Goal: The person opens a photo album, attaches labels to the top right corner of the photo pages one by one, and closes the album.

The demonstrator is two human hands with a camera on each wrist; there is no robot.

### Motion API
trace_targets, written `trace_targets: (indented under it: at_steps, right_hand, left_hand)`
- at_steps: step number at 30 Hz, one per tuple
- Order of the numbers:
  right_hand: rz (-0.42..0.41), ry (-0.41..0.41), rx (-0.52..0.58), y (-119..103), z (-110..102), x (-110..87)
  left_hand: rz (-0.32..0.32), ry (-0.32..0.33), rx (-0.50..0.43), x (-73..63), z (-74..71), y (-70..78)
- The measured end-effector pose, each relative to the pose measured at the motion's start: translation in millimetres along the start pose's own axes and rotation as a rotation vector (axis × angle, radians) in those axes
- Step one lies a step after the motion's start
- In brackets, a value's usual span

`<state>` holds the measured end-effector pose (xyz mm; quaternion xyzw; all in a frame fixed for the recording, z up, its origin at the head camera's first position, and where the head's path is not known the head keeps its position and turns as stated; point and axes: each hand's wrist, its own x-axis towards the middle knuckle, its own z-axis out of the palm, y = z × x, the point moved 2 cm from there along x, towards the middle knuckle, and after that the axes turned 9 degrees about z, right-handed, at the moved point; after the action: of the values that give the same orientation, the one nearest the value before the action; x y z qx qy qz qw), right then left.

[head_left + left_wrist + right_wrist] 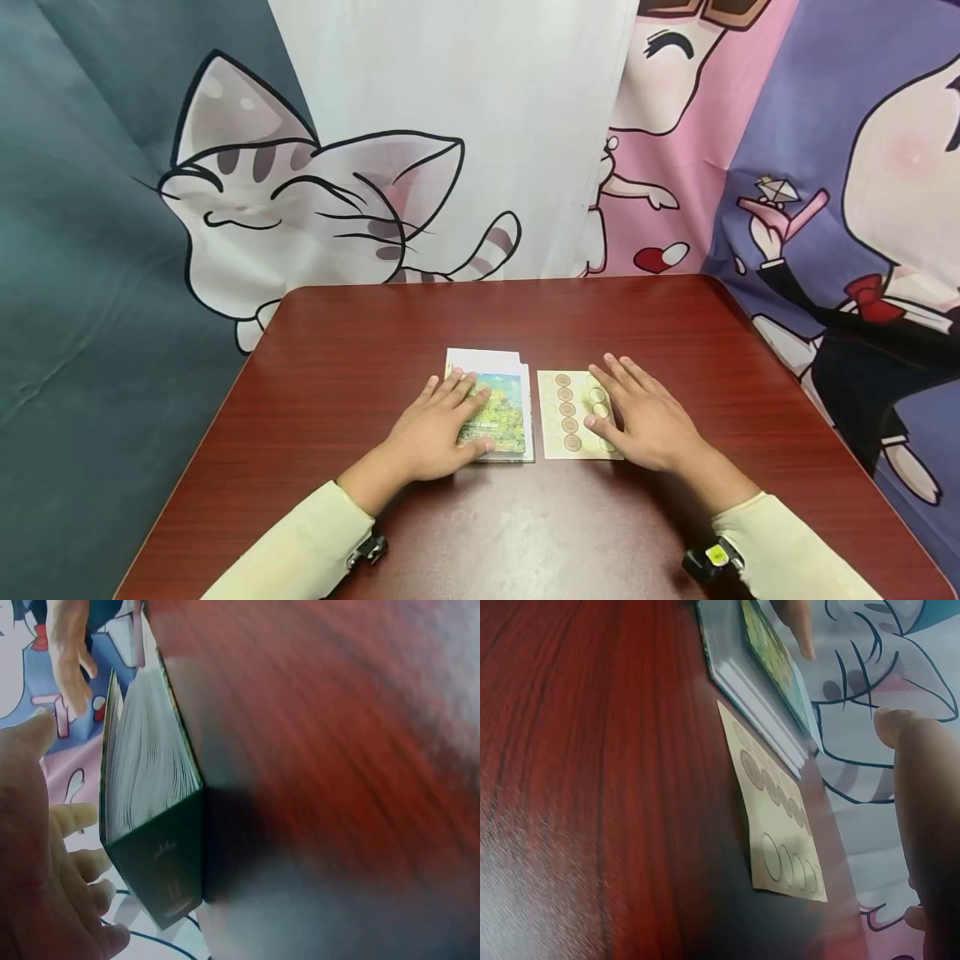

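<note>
A thick photo album (508, 417) with a yellow-green tree picture on its cover lies on the table. Its dark green spine and many white pages show in the left wrist view. Over the cover my left hand (435, 429) spreads with fingers extended; whether they touch it I cannot tell. To the album's right lies a pale yellow sheet of round stickers (557, 417), with brown circles and outlined ones. My right hand (648, 421) is above the sheet's right part, palm down, fingers straight, holding nothing. In the right wrist view the sheet (780, 817) looks slightly bent.
The dark red wooden table (360, 342) has a glossy surface. Behind it hangs a cloth backdrop (555, 125) with cartoon figures, among them a cat. Both forearms wear pale sleeves (300, 542) with small black devices at the wrists.
</note>
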<state>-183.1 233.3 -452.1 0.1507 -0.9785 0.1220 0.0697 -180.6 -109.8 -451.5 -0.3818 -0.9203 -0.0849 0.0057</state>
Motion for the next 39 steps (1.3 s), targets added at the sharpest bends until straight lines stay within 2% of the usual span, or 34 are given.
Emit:
trace_targets:
  at_steps: [11, 22, 30, 39]
  right_hand:
    - [-0.049, -0.014, 0.018, -13.4, 12.8, -4.3]
    - [-0.086, -0.018, 0.030, -24.1, 29.2, -9.4]
    - [-0.111, -0.055, 0.035, -33.3, 37.8, -12.9]
    - [-0.166, -0.092, 0.069, -46.3, 43.9, -14.3]
  left_hand:
    - [0.019, -0.055, 0.004, 0.1, 10.9, 9.5]
    - [0.024, -0.041, 0.041, -0.2, 19.3, 10.2]
    - [0.008, -0.054, 0.036, -0.6, 17.2, 10.6]
    - [0.025, 0.002, -0.012, -7.0, 9.7, 13.9]
